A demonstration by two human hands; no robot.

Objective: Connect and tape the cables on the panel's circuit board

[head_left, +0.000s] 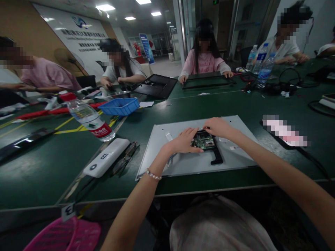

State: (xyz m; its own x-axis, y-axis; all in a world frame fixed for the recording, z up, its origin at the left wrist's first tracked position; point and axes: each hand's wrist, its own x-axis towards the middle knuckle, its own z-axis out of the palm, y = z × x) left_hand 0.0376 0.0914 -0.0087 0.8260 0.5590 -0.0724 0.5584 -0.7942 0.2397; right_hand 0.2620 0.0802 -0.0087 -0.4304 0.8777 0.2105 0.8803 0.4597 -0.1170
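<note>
A grey metal panel lies flat on the dark green table in front of me. A small green circuit board sits on its middle, with a black strip running down from it. My left hand rests on the board's left edge, fingers together and pressing at it, a bead bracelet on the wrist. My right hand curls over the board's top edge, fingertips down on it. What the fingertips pinch is hidden.
A water bottle, a white power bank and glasses lie to the left. A blue tray stands behind them. A pink basket sits below the table edge. Several other people work at panels around the table; bottles and cables at the far right.
</note>
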